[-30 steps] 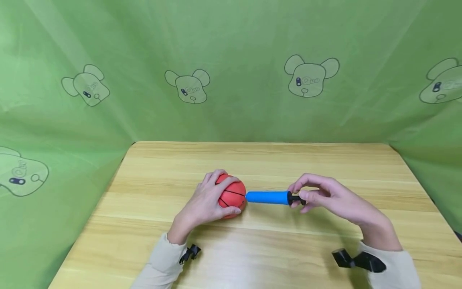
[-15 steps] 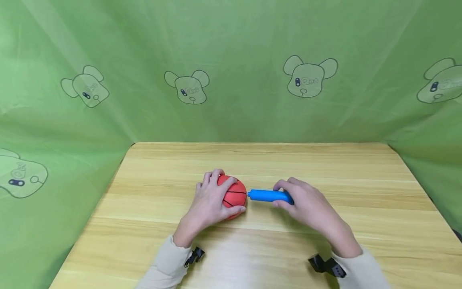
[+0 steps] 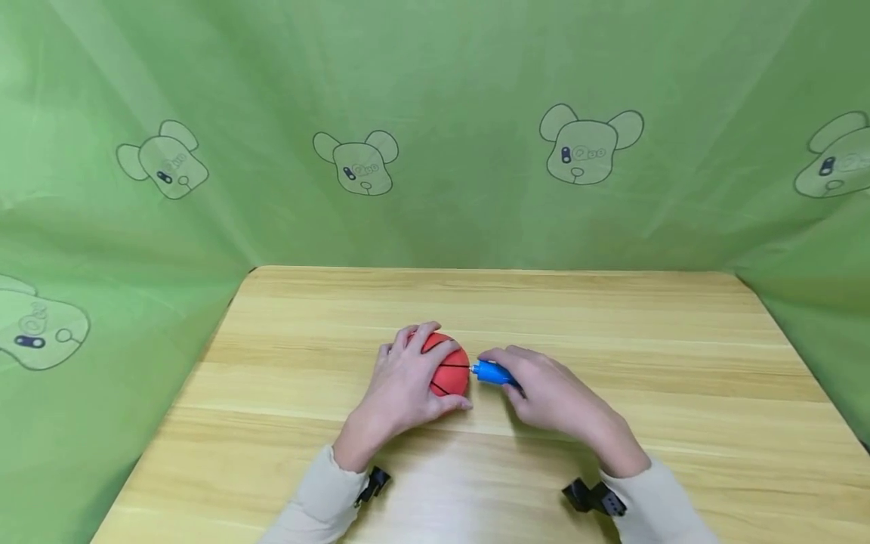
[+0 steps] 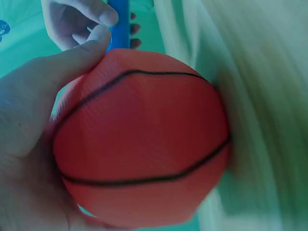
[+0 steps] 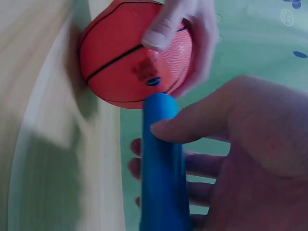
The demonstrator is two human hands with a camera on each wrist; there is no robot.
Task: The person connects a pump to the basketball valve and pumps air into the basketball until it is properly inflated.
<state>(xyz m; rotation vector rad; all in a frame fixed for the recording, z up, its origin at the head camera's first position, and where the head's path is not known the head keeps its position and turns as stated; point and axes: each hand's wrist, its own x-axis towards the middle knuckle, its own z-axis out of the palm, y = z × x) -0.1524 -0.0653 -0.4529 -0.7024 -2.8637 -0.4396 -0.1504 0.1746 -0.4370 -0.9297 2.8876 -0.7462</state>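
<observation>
A small red-orange basketball (image 3: 457, 375) with black seams lies on the wooden table; its surface looks slightly dented and angular in the left wrist view. My left hand (image 3: 401, 385) grips it from the left, fingers over the top and thumb on the near side. My right hand (image 3: 553, 394) holds a blue hand pump (image 5: 163, 173), fingers and thumb wrapped round the barrel. The pump's narrow tip meets the ball's right side, and a thin bit of needle shows between them in the head view. Its rear end and black handle are hidden by my right hand.
The light wooden table (image 3: 285, 317) reaches to a green curtain (image 3: 462, 219) with printed bear heads, hanging behind it and at both sides. Black wrist mounts sit on both cuffs, close above the tabletop.
My right hand has let go of the black handle, moved left and wrapped round the pump's barrel, sliding forward toward the ball. My left hand and the basketball have shifted slightly right.
</observation>
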